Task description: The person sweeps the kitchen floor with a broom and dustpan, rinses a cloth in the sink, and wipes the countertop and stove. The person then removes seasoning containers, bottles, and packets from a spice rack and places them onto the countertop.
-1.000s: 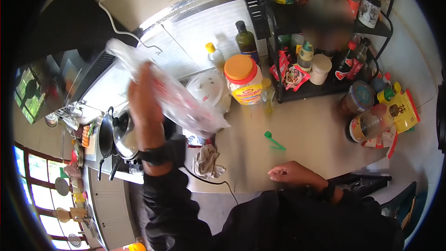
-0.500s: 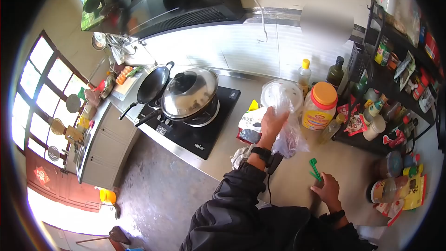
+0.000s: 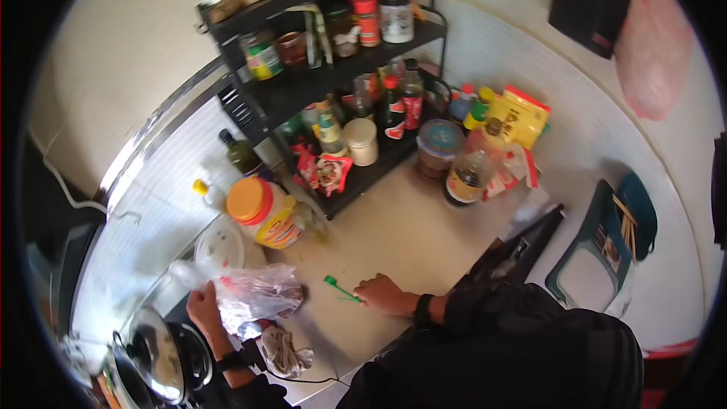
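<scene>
My left hand [image 3: 203, 309] is closed at the gathered left end of a clear plastic bag [image 3: 261, 291] with reddish print; its contents are hard to make out. Behind the bag stands a round white tub [image 3: 219, 244]. A crumpled grey cloth [image 3: 285, 350] lies in front of it. Low over the counter, my right hand [image 3: 382, 295] grips a small green plastic piece [image 3: 340, 286] with a rounded end and two thin arms. Just beyond is a large jar with an orange lid [image 3: 251, 198], beside an oil bottle [image 3: 307, 220].
A black rack [image 3: 348, 197] of bottles and jars stands at the back. Right of it are a brown-liquid bottle [image 3: 463, 178], a lidded tub [image 3: 439, 148] and a yellow packet [image 3: 522, 117]. A lidded wok [image 3: 157, 352] is at lower left; a green chopstick holder [image 3: 634, 216] is right.
My view has swung to the right, bringing the rack to the middle and the stove to the lower left edge. Both hands keep hold of the same things.
</scene>
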A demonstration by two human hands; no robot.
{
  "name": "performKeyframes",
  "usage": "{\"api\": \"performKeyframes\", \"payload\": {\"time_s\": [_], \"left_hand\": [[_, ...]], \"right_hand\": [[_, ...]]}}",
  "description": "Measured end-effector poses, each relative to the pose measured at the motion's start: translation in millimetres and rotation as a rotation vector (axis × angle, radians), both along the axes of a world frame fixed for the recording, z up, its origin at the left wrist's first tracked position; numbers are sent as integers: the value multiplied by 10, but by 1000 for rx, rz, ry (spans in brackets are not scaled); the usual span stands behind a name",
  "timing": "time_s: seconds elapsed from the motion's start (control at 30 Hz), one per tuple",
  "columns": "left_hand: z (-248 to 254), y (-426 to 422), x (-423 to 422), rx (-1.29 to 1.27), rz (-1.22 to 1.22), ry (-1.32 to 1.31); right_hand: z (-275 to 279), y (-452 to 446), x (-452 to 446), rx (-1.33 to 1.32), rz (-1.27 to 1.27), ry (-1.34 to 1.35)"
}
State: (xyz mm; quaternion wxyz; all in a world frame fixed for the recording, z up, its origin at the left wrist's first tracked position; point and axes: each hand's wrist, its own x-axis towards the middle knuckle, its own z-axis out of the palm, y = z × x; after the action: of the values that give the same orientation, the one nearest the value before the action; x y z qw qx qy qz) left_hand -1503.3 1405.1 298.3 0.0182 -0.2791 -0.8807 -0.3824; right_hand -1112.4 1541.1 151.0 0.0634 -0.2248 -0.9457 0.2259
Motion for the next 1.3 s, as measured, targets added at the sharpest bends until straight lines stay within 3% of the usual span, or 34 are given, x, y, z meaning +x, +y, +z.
{"api": "performKeyframes", "payload": {"time_s": [0.07, 0.17, 0.27, 0.3, 0.33, 0.4, 0.5, 0.77, 0.87, 0.9, 0.97, 1.0, 1.03, 1.07, 1.1, 1.13, 1.3], "left_hand": [[125, 149, 217, 27, 19, 52], [38, 290, 324, -211, 15, 14], [-145, 293, 302, 216, -85, -79], [-105, 244, 260, 149, -62, -143], [-251, 181, 66, 227, -102, -159], [-64, 153, 172, 313, -113, -236], [149, 167, 333, 454, -28, -161], [646, 18, 444, 416, 212, 286], [840, 8, 945, 324, 114, 286], [891, 199, 1545, 305, -65, 338], [756, 274, 2075, 425, -227, -541], [306, 277, 2120, 76, -573, -125], [32, 288, 2220, -125, -652, -103], [-154, 271, 2347, -227, -693, -291], [-399, 224, 2440, -220, -748, -280], [-577, 197, 2462, -224, -825, -109], [-930, 450, 2657, -310, -573, -122]], "right_hand": [[84, -28, -9, -21, 18, -7], [280, -66, 97, -63, 0, 10], [328, 85, 253, -149, -70, -89], [329, 122, 309, -193, -95, -144], [366, 158, 379, -231, -122, -145], [478, 254, 551, -301, -176, -142], [515, 354, 731, -385, -238, -75], [491, 618, 1068, -397, -337, -2], [273, 645, 1152, -338, -301, 56], [205, 670, 1184, -358, -275, 97], [209, 686, 1202, -391, -279, 61], [300, 692, 1193, -464, -296, 28], [344, 691, 1197, -510, -290, 55], [425, 669, 1192, -538, -266, 50], [503, 677, 1181, -557, -254, 44], [502, 663, 1165, -570, -226, 31], [514, 510, 1043, -634, -147, -97]]}}
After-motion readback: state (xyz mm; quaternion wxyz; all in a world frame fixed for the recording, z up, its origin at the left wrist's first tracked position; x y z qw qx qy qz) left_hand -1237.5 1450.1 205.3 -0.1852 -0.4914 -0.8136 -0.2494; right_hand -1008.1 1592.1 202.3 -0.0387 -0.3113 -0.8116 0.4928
